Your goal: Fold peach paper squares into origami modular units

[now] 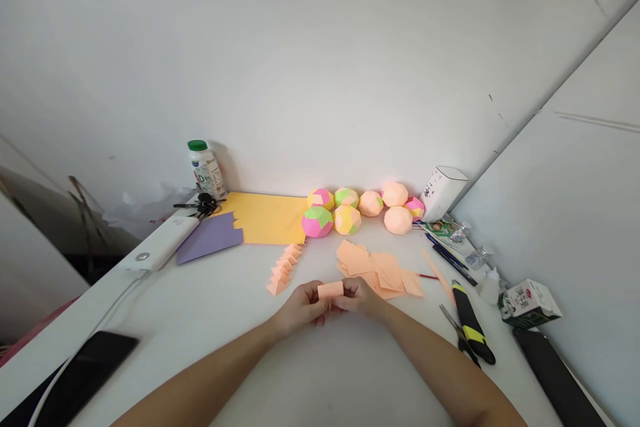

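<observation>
Between my two hands is a small folded piece of peach paper, held level just above the white table. My left hand pinches its left end, and my right hand pinches the right end. Beyond my left hand lies a row of folded peach paper pieces, tucked one against another. Past my right hand spreads a loose pile of flat peach paper squares. Several paper balls in peach, pink, yellow and green, among them a pink and green ball, rest against the wall.
Yellow card and purple card lie at the back left by a white bottle, keys and a power strip. A phone is front left. Scissors, a utility knife and a milk carton are right.
</observation>
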Available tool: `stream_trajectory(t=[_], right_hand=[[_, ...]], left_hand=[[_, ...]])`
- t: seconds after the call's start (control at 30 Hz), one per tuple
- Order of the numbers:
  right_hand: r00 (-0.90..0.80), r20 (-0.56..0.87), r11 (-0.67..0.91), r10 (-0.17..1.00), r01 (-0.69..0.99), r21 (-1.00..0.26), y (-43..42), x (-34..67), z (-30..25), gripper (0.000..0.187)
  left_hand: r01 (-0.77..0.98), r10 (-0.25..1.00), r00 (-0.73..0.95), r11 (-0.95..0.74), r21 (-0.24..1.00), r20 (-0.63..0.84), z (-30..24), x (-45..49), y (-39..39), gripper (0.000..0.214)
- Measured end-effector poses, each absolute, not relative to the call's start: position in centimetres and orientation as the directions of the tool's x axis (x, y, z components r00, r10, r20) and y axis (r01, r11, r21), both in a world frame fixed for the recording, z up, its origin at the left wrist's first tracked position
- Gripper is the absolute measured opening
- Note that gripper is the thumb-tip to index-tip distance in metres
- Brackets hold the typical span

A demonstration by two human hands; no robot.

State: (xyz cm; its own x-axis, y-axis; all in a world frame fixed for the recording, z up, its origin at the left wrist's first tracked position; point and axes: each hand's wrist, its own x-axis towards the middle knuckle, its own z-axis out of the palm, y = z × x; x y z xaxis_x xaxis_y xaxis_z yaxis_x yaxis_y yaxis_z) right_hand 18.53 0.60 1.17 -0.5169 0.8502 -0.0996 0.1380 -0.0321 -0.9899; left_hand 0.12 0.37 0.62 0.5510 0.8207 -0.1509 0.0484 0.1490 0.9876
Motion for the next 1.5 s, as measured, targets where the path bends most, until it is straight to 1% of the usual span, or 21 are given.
stream_trajectory(t=[0.27, 0.43, 0.57, 0.73, 0.83, 0.93, 1.03, 1.23, 1.5], right_hand=[[-0.500, -0.121, -0.065, 0.857, 0.128, -0.990, 0.7, 18.7, 1.0, 0.009], [-0.464, -0.117, -0.104, 0.878, 0.053, -0.993, 1.1, 18.8, 0.3, 0.009], [-0.428, -0.109, -0.128, 0.897, -0.016, -0.992, 1.4, 19.0, -0.1, 0.009], [-0.390, -0.070, -0.101, 0.918, -0.059, -0.993, 1.6, 19.1, 0.1, 0.015], [-0.401, -0.071, -0.083, 0.914, -0.014, -0.996, 1.4, 19.0, 0.4, 0.012], [-0.446, -0.071, -0.046, 0.892, 0.065, -0.997, 1.0, 18.7, 0.6, 0.010], [-0.464, -0.055, -0.002, 0.884, 0.114, -0.993, 0.8, 18.4, 0.9, 0.011], [-0.454, -0.065, 0.009, 0.889, 0.159, -0.987, 0.8, 18.3, 1.2, 0.011], [-0.458, -0.051, 0.027, 0.887, 0.162, -0.986, 0.8, 18.1, 1.6, 0.010]], left_hand=[[0.085, 0.808, 0.570, 0.124, 0.989, -0.150, 1.2, 0.2, 0.2, 0.009], [0.086, 0.823, 0.537, 0.164, 0.983, -0.185, 1.6, 0.2, 0.2, 0.012], [0.014, 0.825, 0.533, 0.210, 0.978, -0.185, 1.4, 0.1, 0.4, 0.013], [-0.124, 0.840, 0.523, 0.245, 0.961, -0.147, 1.4, -0.1, 0.5, 0.017], [-0.142, 0.845, 0.519, 0.230, 0.963, -0.126, 1.4, -0.1, 0.5, 0.022], [-0.082, 0.832, 0.543, 0.191, 0.978, -0.117, 1.3, 0.0, 0.4, 0.030], [-0.045, 0.837, 0.536, 0.158, 0.986, -0.110, 1.0, 0.1, 0.4, 0.032], [-0.045, 0.851, 0.510, 0.172, 0.984, -0.125, 0.7, 0.4, 0.5, 0.031], [-0.021, 0.829, 0.551, 0.126, 0.992, -0.094, 0.2, 0.3, 0.5, 0.026]])
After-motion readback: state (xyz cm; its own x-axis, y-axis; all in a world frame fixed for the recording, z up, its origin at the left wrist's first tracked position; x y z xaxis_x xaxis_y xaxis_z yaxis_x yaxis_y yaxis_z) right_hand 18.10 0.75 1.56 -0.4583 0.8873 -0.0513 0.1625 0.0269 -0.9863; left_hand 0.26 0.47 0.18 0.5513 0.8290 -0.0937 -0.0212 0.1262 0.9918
